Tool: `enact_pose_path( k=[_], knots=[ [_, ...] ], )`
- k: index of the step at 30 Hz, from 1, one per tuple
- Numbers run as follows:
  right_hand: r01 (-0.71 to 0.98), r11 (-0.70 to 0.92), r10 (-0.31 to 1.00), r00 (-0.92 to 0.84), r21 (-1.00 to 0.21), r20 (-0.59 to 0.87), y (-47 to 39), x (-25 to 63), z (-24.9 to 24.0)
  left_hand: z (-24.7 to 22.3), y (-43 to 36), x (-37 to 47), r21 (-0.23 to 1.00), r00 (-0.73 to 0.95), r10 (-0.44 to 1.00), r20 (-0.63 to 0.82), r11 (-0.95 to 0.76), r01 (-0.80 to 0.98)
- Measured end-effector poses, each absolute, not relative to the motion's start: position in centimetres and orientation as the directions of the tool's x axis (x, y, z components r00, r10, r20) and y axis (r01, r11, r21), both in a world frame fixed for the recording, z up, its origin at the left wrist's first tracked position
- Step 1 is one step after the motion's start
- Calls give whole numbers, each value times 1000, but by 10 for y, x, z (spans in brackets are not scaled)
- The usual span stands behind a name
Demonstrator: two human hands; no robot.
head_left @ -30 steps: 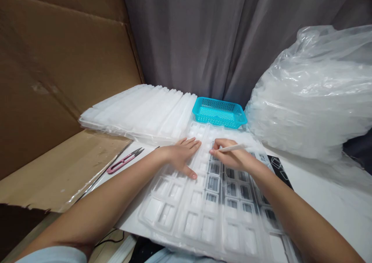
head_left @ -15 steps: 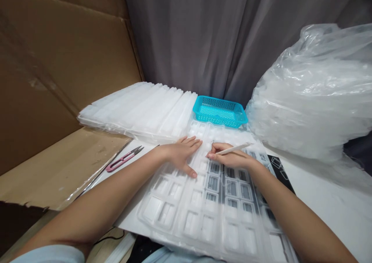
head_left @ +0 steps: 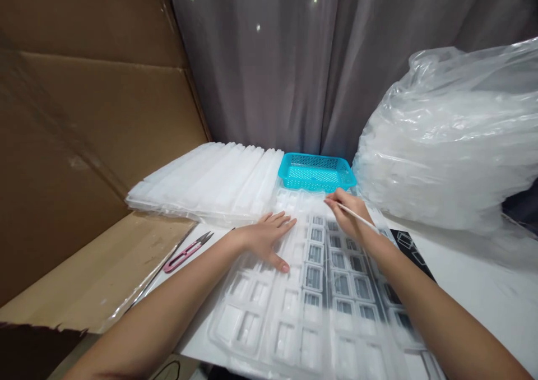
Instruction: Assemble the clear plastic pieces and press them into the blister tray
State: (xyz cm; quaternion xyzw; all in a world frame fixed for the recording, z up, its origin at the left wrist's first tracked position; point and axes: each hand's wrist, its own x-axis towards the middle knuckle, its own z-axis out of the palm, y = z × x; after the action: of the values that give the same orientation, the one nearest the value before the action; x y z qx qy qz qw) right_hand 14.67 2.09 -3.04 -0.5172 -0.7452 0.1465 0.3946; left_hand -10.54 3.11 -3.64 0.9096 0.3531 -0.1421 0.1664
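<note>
The right-hand grip point(head_left: 348, 216) has moved nearer the turquoise perforated basket point(head_left: 315, 175). Its slim white stick point(head_left: 358, 217) now slants downward to the right.

White table point(head_left: 483, 276): molded trays point(head_left: 229, 321), pink snips point(head_left: 191, 250), blue basket point(head_left: 317, 184), bulky plastic bag point(head_left: 454, 161).

Makeshift workshop corner: cardboard point(head_left: 105, 122), curtain point(head_left: 269, 88), snips point(head_left: 194, 246), plastic trays point(head_left: 297, 327)
</note>
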Motion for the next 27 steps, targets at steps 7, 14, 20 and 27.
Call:
enact_pose_path(
  k=[7,14,20,27],
  knots=[
    [721,374,914,-392,-584,101,1,140,-19,-34,32,-106,197,709,585,-394,-700,687],
    [521,62,747,-590,-851,-307,-14,105,-38,-31,32,-107,202,713,563,-418,-708,677],
    [518,233,745,-639,-823,-192,-11,107,-46,-32,32,-105,177,705,562,-433,-714,677],
    [894,354,921,-284,-273,265,-15,126,-9,-30,30,-101,139,680,578,-451,-708,693]
  ],
)
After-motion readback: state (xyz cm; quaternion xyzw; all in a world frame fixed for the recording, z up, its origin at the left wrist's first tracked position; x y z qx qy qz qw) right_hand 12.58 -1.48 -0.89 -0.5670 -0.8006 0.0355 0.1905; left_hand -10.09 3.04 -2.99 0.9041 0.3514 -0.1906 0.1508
